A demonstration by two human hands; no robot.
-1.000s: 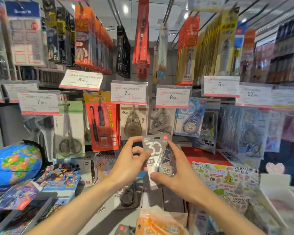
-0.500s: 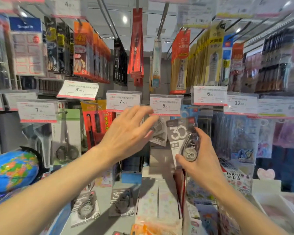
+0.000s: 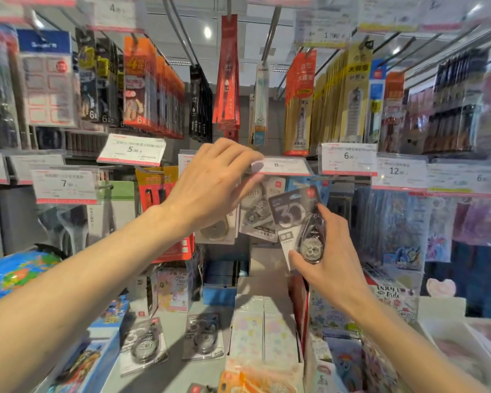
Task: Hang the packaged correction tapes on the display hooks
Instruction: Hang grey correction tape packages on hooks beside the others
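Below, grey shelf (image 3: 179, 327); crowded stationery hooks (image 3: 270, 35) overhead.

A grey carded correction tape (image 3: 298, 222) marked "30" is held tilted beneath the display hook (image 3: 322, 178).

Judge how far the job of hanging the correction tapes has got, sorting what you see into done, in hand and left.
Done: packs already hang under the 8 price tag. In hand: the right hand holds a correction tape pack near the hook while the left hand lifts that tag. Left: two loose packs lie on the shelf.
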